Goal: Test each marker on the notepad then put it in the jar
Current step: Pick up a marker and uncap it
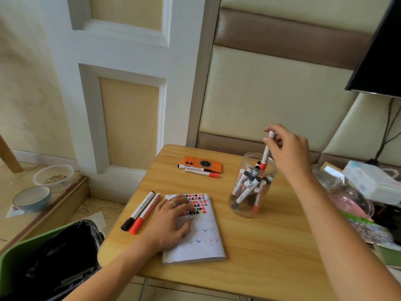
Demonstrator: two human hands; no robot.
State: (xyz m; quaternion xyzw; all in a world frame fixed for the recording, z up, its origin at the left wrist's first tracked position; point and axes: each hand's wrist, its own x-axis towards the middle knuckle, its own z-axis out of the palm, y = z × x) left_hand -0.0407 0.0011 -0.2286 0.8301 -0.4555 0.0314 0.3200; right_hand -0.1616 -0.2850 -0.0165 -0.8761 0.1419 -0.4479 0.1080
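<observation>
A small wooden bench (249, 246) stands against a padded wall, with a green bin lined in black plastic (50, 257) at its near left and a heap of bags and boxes (364, 192) crowding its right edge. At the far side of the bench lies an orange device (202, 164), and just in front of it two markers, one black-capped (191, 167) and one red-capped (201, 172), lie touching each other. Near the left edge another pair, a black marker (138, 210) and a red marker (145, 213), lies side by side, just left of the notepad (195, 231). On the floor to the far left sit a blue bowl (31, 198) and a clear plastic tub (53, 174).

The left hand (173, 218) rests flat on the notepad with its fingers spread, covering part of the red and black test marks on the upper page.

The clear jar (251, 187) stands on the bench right of the notepad, well apart from it, holding many markers leaning at angles. The right hand (286, 144) hovers above the jar's mouth, its grip pinching the top end of a red-capped marker (266, 152) between fingertips and thumb. That marker hangs nearly upright, cap down, its lower end already inside the jar's rim.
</observation>
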